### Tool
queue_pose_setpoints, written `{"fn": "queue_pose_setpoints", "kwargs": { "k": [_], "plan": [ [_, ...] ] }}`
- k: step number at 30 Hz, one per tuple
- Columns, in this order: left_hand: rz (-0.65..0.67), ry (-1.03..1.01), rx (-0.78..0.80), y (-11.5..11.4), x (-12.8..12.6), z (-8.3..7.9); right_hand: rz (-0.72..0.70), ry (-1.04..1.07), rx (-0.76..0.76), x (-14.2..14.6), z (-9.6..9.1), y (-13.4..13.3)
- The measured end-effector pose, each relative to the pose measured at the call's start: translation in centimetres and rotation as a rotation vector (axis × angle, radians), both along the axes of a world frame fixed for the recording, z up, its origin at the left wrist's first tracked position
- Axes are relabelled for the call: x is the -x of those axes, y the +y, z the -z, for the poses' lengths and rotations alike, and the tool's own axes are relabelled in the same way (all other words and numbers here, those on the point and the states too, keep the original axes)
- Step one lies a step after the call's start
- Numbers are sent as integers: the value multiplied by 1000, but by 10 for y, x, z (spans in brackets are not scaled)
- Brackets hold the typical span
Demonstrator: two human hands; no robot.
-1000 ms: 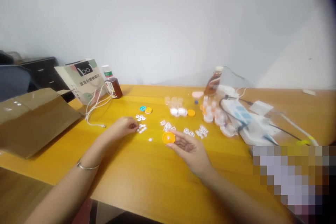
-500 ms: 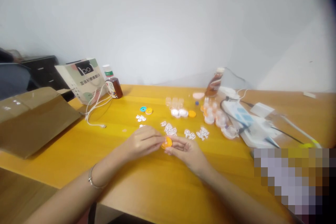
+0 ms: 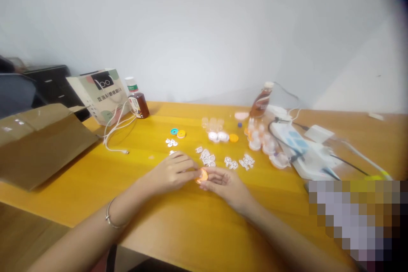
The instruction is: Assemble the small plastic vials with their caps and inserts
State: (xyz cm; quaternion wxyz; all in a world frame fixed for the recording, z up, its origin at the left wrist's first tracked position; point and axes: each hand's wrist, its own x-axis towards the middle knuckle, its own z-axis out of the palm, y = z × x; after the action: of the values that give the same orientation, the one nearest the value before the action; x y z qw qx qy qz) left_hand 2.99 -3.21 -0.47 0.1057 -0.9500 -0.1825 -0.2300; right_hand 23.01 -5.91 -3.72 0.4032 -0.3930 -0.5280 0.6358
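Between my two hands, just above the front middle of the table, is a small round orange cap [image 3: 202,176]. My left hand [image 3: 176,172] is closed, its fingertips on the cap's left side. From the right, my right hand [image 3: 225,186] pinches the cap's edge between thumb and fingers. Beyond the hands lie small white cut-out plastic pieces [image 3: 208,158], with more white pieces [image 3: 246,162] to the right. Several small white discs [image 3: 171,143] lie to the left, near a blue ring-shaped cap [image 3: 174,131] and a yellow cap [image 3: 181,134].
White round caps [image 3: 218,137], an orange lid [image 3: 233,138] and clear cups [image 3: 212,124] stand farther back. Clear containers [image 3: 258,138], a tea bottle [image 3: 262,100] and a power strip with cables [image 3: 295,144] fill the right. Leftward are a brown bottle [image 3: 138,104], paper bag [image 3: 101,97] and cardboard box [image 3: 44,144].
The cap has tilted, showing a paler orange face, and shifted slightly left. My left fingers have moved a little over it; the right hand keeps its pinch.
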Motion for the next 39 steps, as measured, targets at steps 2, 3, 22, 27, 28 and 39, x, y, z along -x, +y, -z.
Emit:
{"fn": "queue_pose_setpoints", "kwargs": {
  "k": [2,3,22,27,28,39],
  "plan": [
    [-10,22,20,0,2,0,-10,-1,-8,-1,0,0],
    [-13,36,33,0,3,0,-15,0,-14,-1,-1,0],
    [127,-163,171,5,5,19,-44,54,-100,-2,-5,-3],
    [144,-229,138,6,4,25,-77,111,-174,-1,-3,-4],
    [149,-235,137,6,3,25,-81,118,-188,-1,-2,-4],
    [179,-273,215,5,4,23,-81,125,-278,1,0,-8]
  ]
}}
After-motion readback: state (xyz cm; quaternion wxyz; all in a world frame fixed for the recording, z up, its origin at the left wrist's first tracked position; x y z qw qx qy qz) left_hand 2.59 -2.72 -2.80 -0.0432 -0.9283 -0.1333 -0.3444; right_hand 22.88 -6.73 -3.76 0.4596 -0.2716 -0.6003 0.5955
